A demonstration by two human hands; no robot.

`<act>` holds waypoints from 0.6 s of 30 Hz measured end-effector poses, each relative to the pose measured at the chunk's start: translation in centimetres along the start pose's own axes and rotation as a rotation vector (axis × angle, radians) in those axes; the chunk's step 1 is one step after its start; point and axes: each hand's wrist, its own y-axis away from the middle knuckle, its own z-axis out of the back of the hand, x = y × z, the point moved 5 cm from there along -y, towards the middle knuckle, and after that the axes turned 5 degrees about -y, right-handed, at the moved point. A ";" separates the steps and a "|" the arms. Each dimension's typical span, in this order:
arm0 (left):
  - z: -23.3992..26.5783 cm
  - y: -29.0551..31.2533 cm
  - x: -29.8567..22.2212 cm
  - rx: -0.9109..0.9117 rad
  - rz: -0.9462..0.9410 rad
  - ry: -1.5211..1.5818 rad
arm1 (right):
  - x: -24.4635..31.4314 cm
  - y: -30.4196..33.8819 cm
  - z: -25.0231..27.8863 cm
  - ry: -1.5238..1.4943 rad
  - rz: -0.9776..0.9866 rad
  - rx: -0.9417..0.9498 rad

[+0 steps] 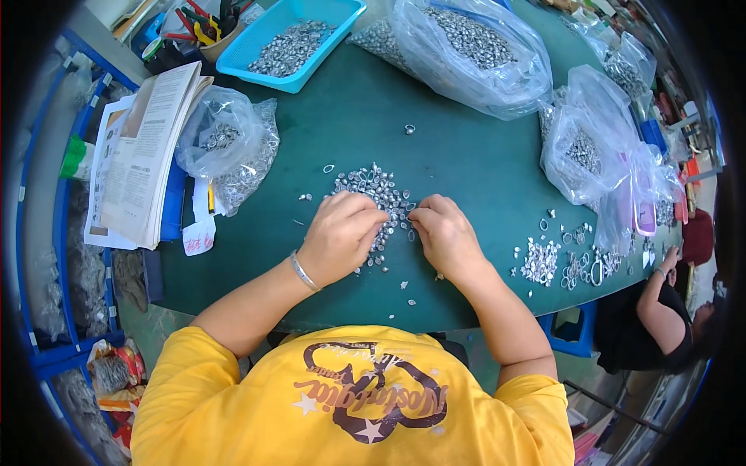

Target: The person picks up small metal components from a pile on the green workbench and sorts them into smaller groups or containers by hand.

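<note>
A pile of small silvery metal pieces, some of them ring-shaped [374,180], lies on the green table in front of me. My left hand [342,233], with a metal bangle [304,272] on its wrist, rests at the pile's left side. Its thumb and forefinger are pinched together over the pieces; whatever sits between them is too small to make out. On the pile's right side my right hand [447,237] also has its fingertips pressed together, and their contents cannot be made out. A single ring [409,130] lies beyond the pile.
A blue basket [225,64] of metal pieces stands at the far left, near a bag [260,167] and papers [140,167]. Large clear bags [536,81] fill the far side. At right are more bags [575,175], a second pile [540,262] and another person [660,311].
</note>
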 end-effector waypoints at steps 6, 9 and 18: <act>-2.4 0.0 -0.4 0.149 -0.045 -0.124 | 1.7 0.7 0.2 0.082 0.024 0.110; -1.9 0.3 -0.4 0.196 -0.016 -0.021 | 0.7 1.5 1.0 -0.291 -0.356 0.070; -1.2 1.4 -1.5 0.106 0.261 0.490 | 0.2 3.0 -0.5 -1.267 -0.730 0.087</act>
